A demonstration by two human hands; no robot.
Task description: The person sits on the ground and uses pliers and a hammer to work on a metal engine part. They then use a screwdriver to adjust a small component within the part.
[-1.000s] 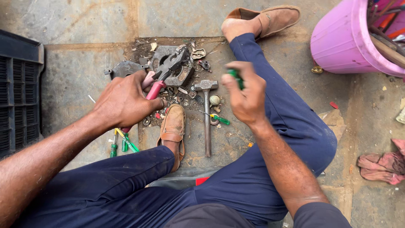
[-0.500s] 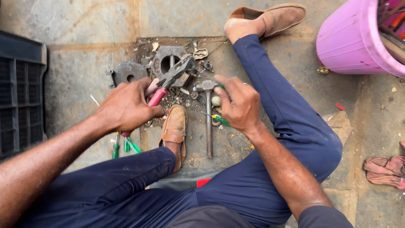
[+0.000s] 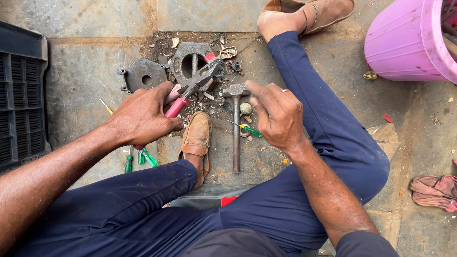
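Note:
My left hand [image 3: 143, 116] is closed around the red handles of a pair of pliers [image 3: 197, 85]. The jaws reach to the rim of a round grey metal housing [image 3: 183, 59]. Beside the housing lies a flat metal cover [image 3: 143, 75] with a centre hole. My right hand [image 3: 278, 114] hovers with fingers spread and nothing in it, just right of a hammer [image 3: 236, 138] lying on the concrete. A small green-handled screwdriver [image 3: 250, 130] lies on the floor under that hand's fingers. Small metal bits are scattered around the hammer head.
I sit on the floor in dark blue trousers, a tan shoe [image 3: 197, 138] by the hammer. More green screwdrivers [image 3: 147, 157] lie below my left hand. A black plastic crate [image 3: 21, 90] stands at left, a pink bucket [image 3: 404, 43] at top right, a pink rag [image 3: 435, 190] at right.
My right hand held the green screwdriver a second ago; it has lowered, let go and opened, and the screwdriver now lies on the floor. My left hand keeps the pliers.

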